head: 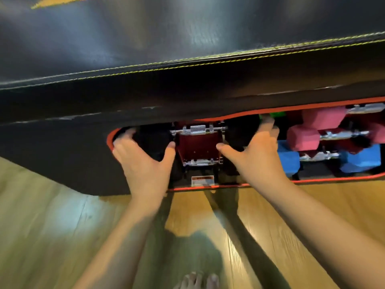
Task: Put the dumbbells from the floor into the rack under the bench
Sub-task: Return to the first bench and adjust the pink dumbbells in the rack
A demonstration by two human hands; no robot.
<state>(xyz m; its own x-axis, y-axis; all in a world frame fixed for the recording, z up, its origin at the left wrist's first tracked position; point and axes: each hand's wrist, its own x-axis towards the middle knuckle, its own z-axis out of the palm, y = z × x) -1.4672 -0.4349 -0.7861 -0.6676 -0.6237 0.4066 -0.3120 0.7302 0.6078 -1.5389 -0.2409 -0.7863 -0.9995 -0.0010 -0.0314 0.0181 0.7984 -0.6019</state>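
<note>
A black padded bench fills the top of the head view. Under it a red-rimmed opening shows the rack with its dark red panel. A black dumbbell sits in the rack with a knurled chrome handle between two black heads. My left hand wraps the left black head. My right hand grips the right black head. Further right in the rack lie pink dumbbells above blue dumbbells. A green dumbbell end peeks out behind my right fingers.
Wooden floor spreads below the bench. Toes of a bare foot show at the bottom edge. A small white warning label is stuck on the rack's lower rim. The bench's dark side panel covers the rack's left end.
</note>
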